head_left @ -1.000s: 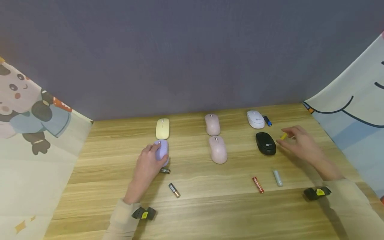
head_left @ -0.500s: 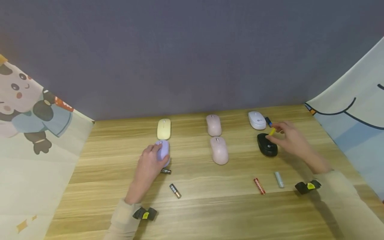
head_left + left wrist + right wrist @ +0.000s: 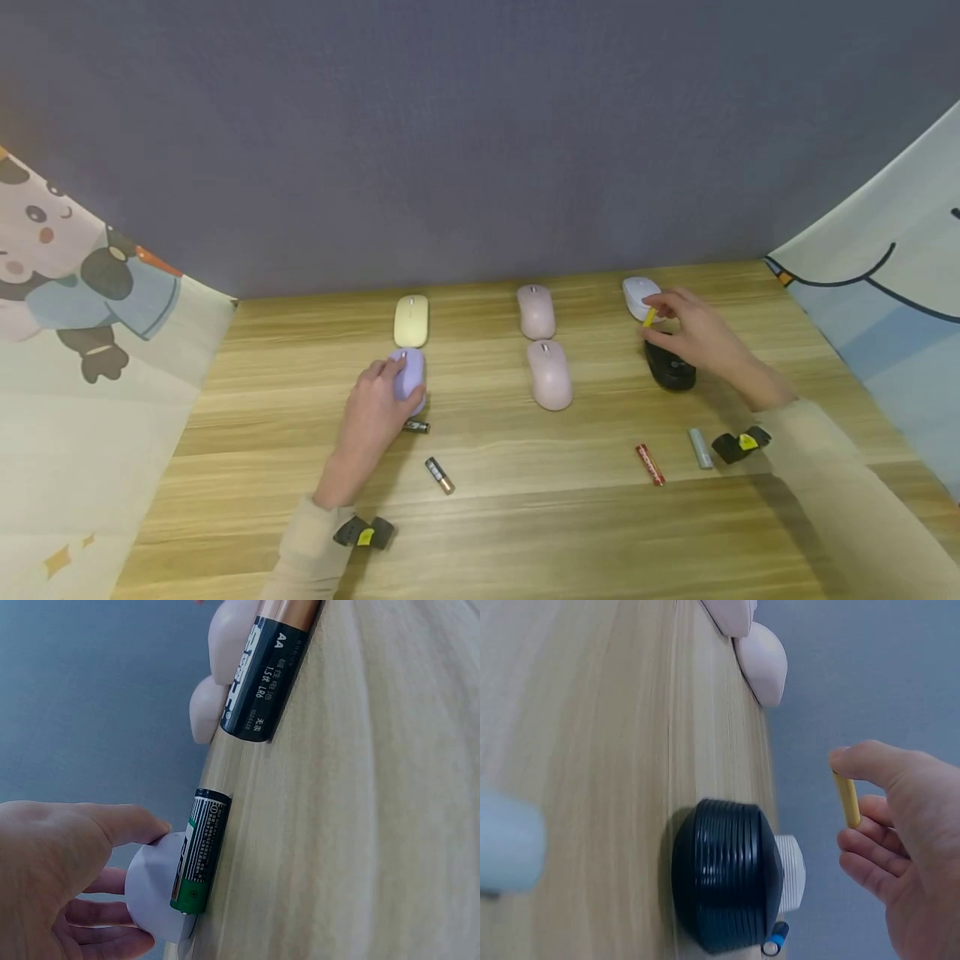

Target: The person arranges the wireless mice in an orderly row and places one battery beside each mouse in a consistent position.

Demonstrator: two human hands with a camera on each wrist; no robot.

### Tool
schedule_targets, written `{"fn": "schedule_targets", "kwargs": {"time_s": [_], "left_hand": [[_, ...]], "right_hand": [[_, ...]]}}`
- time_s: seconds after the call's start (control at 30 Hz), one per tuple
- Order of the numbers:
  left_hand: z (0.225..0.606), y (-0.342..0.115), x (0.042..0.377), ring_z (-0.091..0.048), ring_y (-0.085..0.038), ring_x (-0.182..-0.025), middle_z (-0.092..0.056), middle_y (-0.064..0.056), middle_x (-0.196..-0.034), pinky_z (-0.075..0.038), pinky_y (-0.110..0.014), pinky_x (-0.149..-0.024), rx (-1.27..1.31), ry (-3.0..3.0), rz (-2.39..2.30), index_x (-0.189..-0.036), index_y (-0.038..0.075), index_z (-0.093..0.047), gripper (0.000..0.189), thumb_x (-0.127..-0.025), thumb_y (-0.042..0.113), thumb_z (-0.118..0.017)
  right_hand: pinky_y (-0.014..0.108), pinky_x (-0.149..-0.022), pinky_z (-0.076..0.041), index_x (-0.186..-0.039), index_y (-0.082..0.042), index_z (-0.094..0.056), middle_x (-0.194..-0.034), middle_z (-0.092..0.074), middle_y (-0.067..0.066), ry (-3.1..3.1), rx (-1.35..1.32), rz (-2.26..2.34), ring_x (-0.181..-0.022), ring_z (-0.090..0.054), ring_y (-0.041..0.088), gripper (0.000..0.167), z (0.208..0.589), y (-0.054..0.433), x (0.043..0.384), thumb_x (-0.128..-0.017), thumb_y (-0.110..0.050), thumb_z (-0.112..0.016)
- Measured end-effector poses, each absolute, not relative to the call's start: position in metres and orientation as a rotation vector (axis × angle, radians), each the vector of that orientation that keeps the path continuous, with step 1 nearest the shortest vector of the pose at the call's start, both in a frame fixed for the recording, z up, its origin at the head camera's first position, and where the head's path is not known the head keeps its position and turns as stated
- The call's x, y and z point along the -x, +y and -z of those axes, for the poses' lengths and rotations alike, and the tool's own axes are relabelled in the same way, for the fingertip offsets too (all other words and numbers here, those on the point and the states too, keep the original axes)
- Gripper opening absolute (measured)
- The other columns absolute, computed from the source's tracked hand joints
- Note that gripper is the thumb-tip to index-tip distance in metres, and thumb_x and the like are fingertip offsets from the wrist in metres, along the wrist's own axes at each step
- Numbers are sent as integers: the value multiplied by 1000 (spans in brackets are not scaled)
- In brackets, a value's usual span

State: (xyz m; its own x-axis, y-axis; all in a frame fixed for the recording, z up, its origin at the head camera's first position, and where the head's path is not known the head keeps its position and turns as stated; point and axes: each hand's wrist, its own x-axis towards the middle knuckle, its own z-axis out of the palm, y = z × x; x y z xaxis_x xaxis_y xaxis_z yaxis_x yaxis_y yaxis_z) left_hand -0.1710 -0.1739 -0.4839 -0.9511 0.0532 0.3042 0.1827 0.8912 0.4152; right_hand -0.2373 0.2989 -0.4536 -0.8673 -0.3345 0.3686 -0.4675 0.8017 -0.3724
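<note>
A purple mouse [image 3: 408,375] is gripped by the left hand [image 3: 375,406], a yellow battery [image 3: 847,801] pinched by the right hand [image 3: 693,333].

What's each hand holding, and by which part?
The right hand pinches the yellow cylinder by its two ends. The left hand grips the purple mouse by its sides.

Grey backdrop [image 3: 480,142] behind wooden table [image 3: 525,533]; cartoon-printed cloth [image 3: 93,271] left, pale cloth [image 3: 892,217] right.
</note>
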Motion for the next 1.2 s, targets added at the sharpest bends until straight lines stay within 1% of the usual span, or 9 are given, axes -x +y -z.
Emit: {"fn": "schedule_targets", "kwargs": {"time_s": [0.1,0.23,0.37,0.5,0.67,0.83,0.97,1.2], "left_hand": [[484,-174,171,-69,-48,-102,-65,-34,-123,-64,-55,-79,180,-2767,647,-131,-5,-66,58,-87,29,-83],[484,-174,170,-70,-48,-100,-66,-35,-121,-64,-54,-77,195,-2747,640,-129,-6,-66,57,-86,28,-84],[484,-174,171,-70,-48,-100,-66,-35,-121,-65,-54,-76,200,-2737,639,-129,-6,-66,57,-86,28,-84],[485,-174,171,-69,-49,-101,-65,-35,-121,-64,-54,-77,198,-2735,642,-128,-6,-66,57,-86,27,-85],[484,-174,171,-69,-48,-101,-65,-35,-122,-64,-54,-78,192,-2741,650,-129,-6,-66,57,-86,27,-84],[482,-173,171,-69,-49,-103,-65,-35,-123,-64,-54,-79,183,-2755,656,-129,-6,-66,58,-86,28,-84],[482,-173,171,-69,-49,-103,-65,-35,-123,-64,-55,-79,176,-2761,659,-130,-6,-66,57,-87,28,-84],[482,-174,171,-69,-48,-104,-65,-34,-124,-64,-55,-79,173,-2769,666,-131,-5,-65,57,-88,29,-82]], "right_hand": [[51,-78,-56,-123,10,-64,-108,-62,21,-2683,-653,-684,-95,-63,37,46,454,293,242,-87,-10,-82],[54,-80,-58,-121,9,-65,-105,-63,20,-2651,-715,-726,-94,-65,37,44,456,285,249,-86,-9,-83],[56,-84,-58,-122,8,-64,-110,-62,20,-2682,-730,-778,-97,-65,39,42,456,278,254,-88,-10,-82],[55,-85,-56,-124,7,-62,-113,-60,21,-2739,-730,-784,-99,-63,39,41,456,273,259,-91,-10,-79],[52,-87,-56,-123,10,-62,-111,-60,23,-2782,-742,-771,-100,-61,38,40,456,264,267,-93,-11,-78],[53,-89,-55,-122,12,-62,-109,-61,23,-2816,-721,-765,-102,-63,38,41,456,254,276,-92,-12,-78],[53,-92,-55,-126,11,-62,-115,-62,24,-2857,-704,-790,-105,-62,39,44,458,248,283,-93,-14,-77],[54,-98,-53,-130,14,-58,-123,-58,28,-2893,-736,-907,-111,-60,42,45,462,238,290,-94,-10,-75]]}}
